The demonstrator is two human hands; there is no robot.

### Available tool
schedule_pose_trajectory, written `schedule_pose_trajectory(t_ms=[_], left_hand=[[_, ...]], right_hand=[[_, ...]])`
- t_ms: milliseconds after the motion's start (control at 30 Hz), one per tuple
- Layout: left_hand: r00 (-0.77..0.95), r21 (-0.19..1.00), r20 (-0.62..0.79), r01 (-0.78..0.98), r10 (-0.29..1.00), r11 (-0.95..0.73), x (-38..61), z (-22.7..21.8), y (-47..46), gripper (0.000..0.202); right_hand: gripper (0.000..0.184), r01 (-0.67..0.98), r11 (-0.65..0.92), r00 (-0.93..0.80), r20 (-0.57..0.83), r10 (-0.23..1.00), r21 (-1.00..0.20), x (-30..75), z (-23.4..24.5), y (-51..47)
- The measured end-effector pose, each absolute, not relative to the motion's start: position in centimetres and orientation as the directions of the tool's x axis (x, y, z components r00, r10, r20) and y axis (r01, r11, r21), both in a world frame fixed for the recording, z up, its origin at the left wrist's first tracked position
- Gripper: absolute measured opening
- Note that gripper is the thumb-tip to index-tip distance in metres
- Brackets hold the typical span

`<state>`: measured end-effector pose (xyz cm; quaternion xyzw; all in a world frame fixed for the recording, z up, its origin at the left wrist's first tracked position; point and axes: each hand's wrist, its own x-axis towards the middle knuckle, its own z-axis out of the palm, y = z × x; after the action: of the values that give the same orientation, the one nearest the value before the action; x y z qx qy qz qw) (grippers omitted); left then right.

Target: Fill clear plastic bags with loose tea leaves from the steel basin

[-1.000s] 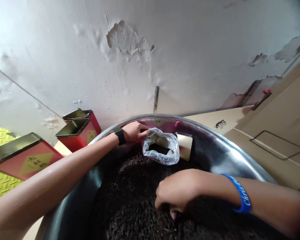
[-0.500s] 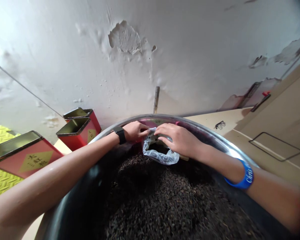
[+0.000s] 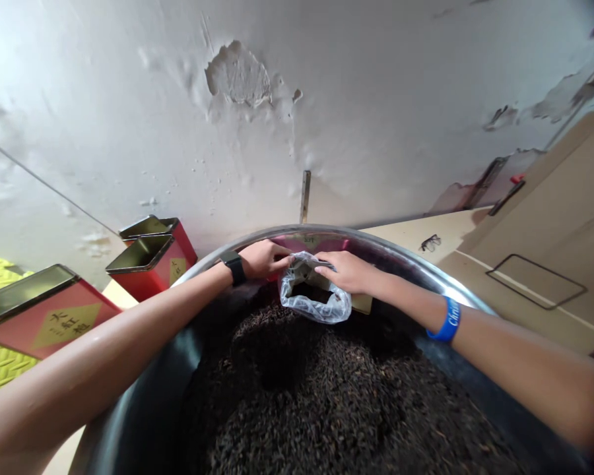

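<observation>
A clear plastic bag (image 3: 317,311) is folded outward over the mouth of a tin, whose yellowish side (image 3: 362,303) shows to the right. Dark leaves lie inside the bag. My left hand (image 3: 262,259), below a black watch, pinches the bag's rim at its far left. On the far right of the rim, my right hand (image 3: 350,271) grips the plastic with thumb and fingers. Bag and tin sit among loose dark tea leaves (image 3: 327,396) in a large round metal drum (image 3: 212,258). Most of the tin is hidden.
Several red tins (image 3: 161,267) with open tops stand left of the drum, one nearer tin (image 3: 74,316) beside my left forearm. Eyeglasses (image 3: 430,243) lie on a pale surface at right, near a cardboard box (image 3: 569,198). The peeling wall (image 3: 376,132) rises behind.
My right hand has drawn back from over the bag's mouth to its right rim, uncovering more of the opening. My left hand stays at the far left rim. The view has shifted slightly.
</observation>
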<state>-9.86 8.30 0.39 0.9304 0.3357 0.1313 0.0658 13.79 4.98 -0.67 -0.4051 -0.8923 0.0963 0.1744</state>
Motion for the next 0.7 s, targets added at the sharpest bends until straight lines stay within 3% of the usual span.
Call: schedule_pose_trajectory(t_ms=[700], left_hand=[[0.751, 0.217, 0.16, 0.606, 0.64, -0.765, -9.58, 0.06, 8.15, 0.044]], right_hand=[[0.031, 0.716, 0.644, -0.605, 0.223, 0.765, -0.267, 13.64, -0.82, 4.94]])
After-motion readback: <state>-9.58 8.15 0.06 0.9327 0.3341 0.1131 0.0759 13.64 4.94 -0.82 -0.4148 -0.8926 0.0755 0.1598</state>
